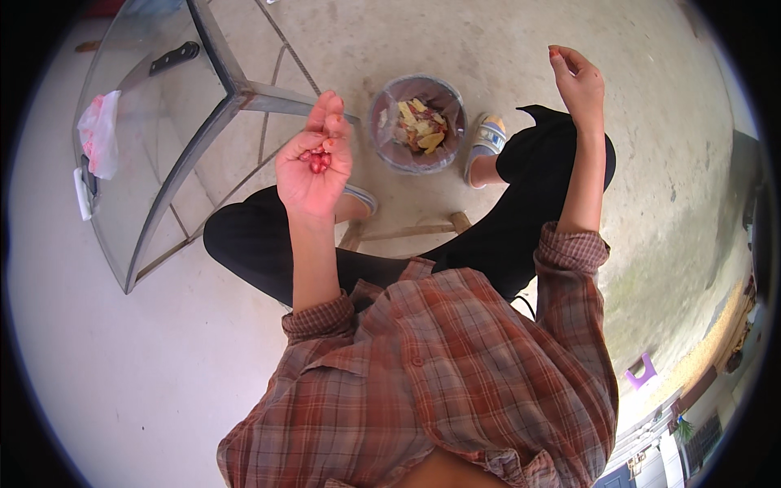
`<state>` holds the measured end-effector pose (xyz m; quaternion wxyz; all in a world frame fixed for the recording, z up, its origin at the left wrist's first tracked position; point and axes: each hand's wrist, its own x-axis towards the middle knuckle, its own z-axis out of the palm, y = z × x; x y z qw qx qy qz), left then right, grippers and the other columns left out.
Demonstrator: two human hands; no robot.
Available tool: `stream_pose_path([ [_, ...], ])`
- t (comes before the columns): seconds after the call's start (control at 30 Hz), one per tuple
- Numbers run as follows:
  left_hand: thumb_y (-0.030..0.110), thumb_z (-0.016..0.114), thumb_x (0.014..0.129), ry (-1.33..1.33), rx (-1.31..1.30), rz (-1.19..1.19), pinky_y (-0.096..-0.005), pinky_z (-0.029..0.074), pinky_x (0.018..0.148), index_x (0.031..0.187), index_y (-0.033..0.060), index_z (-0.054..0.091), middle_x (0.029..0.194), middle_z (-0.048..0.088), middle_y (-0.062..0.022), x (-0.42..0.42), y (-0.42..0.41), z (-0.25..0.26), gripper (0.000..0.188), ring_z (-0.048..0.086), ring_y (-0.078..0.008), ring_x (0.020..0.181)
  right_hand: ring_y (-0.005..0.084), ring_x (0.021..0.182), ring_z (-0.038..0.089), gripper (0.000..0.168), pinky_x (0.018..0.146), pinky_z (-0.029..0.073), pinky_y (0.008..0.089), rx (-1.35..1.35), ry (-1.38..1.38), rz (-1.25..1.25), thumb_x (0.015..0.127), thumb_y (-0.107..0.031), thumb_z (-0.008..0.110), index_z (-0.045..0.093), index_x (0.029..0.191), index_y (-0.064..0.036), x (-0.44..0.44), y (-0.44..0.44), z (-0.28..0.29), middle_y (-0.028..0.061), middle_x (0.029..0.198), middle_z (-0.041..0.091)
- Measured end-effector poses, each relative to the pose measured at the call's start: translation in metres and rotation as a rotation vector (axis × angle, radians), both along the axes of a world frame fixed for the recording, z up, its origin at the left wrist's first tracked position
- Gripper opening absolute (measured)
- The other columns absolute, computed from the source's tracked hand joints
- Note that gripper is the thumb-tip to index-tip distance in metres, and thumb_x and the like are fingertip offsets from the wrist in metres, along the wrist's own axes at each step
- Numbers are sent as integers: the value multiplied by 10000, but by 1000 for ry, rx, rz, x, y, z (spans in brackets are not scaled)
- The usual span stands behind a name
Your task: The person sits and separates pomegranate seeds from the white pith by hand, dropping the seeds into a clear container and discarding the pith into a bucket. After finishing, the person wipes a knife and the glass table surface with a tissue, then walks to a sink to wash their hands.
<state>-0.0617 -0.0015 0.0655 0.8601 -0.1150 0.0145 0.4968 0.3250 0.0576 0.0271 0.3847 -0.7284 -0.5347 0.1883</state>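
My left hand [314,174] is palm up with its fingers bent inward. A few glossy red pomegranate seeds [318,161] lie in the palm, below the thumb. Over my right knee, my right hand [579,82] is raised, fingers curled and the thumb near the index finger. Red-orange shows at its tip; whether it pinches anything is unclear. Between my feet and a little ahead stands a round bin [379,149] with a clear plastic liner. Inside it are yellowish and red peel pieces [421,125], apparently pomegranate.
On the left is a glass-topped metal-frame table [177,158]. It bears a black-handled knife [174,58], a crumpled white-and-red plastic bag [100,134] and a white object [82,194]. Part of a wooden stool [409,232] shows beneath me. A purple object [642,372] is at far right.
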Motion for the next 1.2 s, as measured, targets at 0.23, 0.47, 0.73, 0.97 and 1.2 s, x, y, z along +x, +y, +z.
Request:
stream_pose_path([
  [0.23, -87, 385, 819, 51, -40, -6, -337, 537, 793, 1275, -73, 464, 1172, 577, -231, 4, -1, -2, 463, 594, -315, 998, 248, 893, 674, 256, 789, 507, 341, -19, -68, 27, 853, -235, 602, 690, 988, -36, -15, -10, -7, 144, 910, 699],
  [0.47, -74, 389, 809, 147, -104, -111, -341, 539, 759, 1252, -82, 482, 1123, 600, -228, 6, -12, -16, 453, 596, -296, 942, 244, 786, 679, 229, 726, 516, 335, -324, -19, -104, 790, -241, 614, 719, 917, -82, -27, -12, -158, 125, 824, 700],
  [0.73, -65, 396, 784, 259, -245, -286, -342, 542, 749, 1197, -103, 507, 1074, 617, -245, 17, -21, -32, 429, 603, -303, 899, 337, 890, 646, 265, 800, 506, 386, -627, 10, -310, 723, -245, 669, 693, 932, -84, -88, -76, -352, 164, 905, 679],
  [0.97, -46, 437, 754, 426, -390, -375, -327, 520, 702, 1139, -93, 544, 989, 643, -223, 24, -9, -55, 402, 621, -295, 812, 389, 952, 596, 290, 790, 493, 475, -711, -19, -271, 750, -190, 666, 602, 1011, -83, -116, -103, -335, 189, 1008, 609],
  [1.2, -42, 452, 757, 464, -454, -369, -324, 505, 658, 1118, -79, 560, 973, 649, -211, 23, 6, -70, 378, 612, -292, 761, 383, 866, 607, 198, 738, 485, 491, -703, -108, -183, 774, -197, 625, 572, 930, -88, -112, -98, -360, 167, 957, 612],
])
